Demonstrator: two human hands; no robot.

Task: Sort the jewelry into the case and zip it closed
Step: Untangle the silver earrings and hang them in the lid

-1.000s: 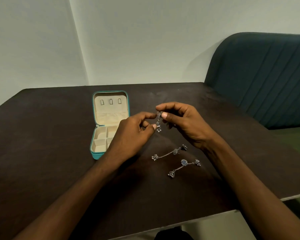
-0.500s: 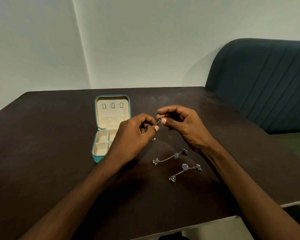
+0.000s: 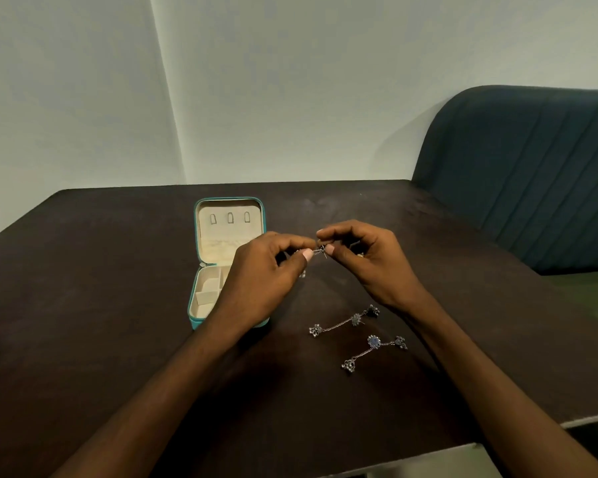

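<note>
A small teal jewelry case lies open on the dark table, its cream lid propped up and its cream compartments partly hidden by my left hand. Between my left hand and my right hand I pinch a silver chain earring, held roughly level above the table just right of the case. One end of it dangles below my left fingers. Two more silver chain earrings lie on the table below my right hand: a nearer-to-case earring and a lower earring.
The dark brown table ends at a pale front edge at the lower right. A dark teal padded seat back stands beyond the table's right side. Pale walls meet in a corner behind.
The earring hung down from my right fingers a second ago; now both hands hold it stretched level between them. The view has tilted down slightly.
</note>
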